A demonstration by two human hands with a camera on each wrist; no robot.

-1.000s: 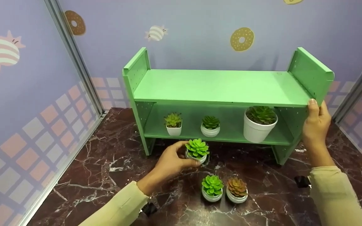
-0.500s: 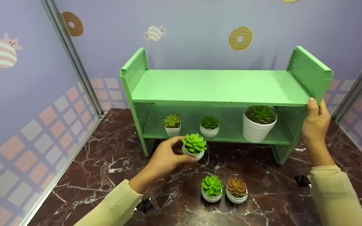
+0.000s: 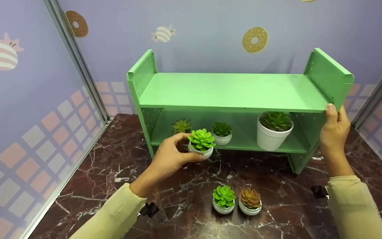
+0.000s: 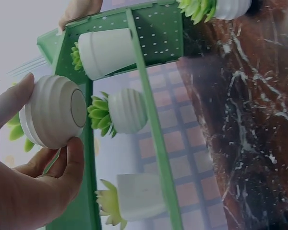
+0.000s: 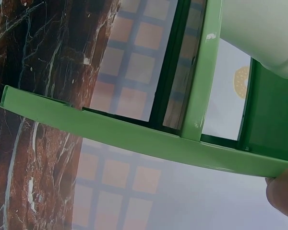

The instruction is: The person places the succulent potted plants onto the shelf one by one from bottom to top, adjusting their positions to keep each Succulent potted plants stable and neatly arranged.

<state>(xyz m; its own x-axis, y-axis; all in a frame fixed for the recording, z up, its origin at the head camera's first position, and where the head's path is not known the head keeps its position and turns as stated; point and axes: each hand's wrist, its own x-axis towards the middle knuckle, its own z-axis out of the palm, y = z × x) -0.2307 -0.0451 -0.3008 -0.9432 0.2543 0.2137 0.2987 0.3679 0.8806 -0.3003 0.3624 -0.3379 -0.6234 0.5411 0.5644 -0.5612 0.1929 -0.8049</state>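
My left hand (image 3: 169,155) grips a bright green succulent (image 3: 201,139) in a small white ribbed pot (image 4: 55,112), held up off the table in front of the shelf. Thumb and fingers stand on opposite sides of that pot. The green shelf (image 3: 234,91) has two levels. On its lower board are a square-potted succulent (image 3: 181,125), partly hidden by the left hand and its plant, a dark green succulent (image 3: 222,128) in a round pot, and a larger white pot (image 3: 273,134). My right hand (image 3: 335,131) holds the shelf's right side panel, thumb on the front edge.
On the dark red marbled table (image 3: 177,205), in front of the shelf, stand a bright green potted succulent (image 3: 223,199) and a reddish-brown one (image 3: 250,200) side by side. Patterned panels (image 3: 204,36) close off the back and sides.
My left hand has lifted the bright green succulent upward and slightly left, towards the shelf's lower level, and it now partly covers the square-potted one. The right hand stays on the side panel.
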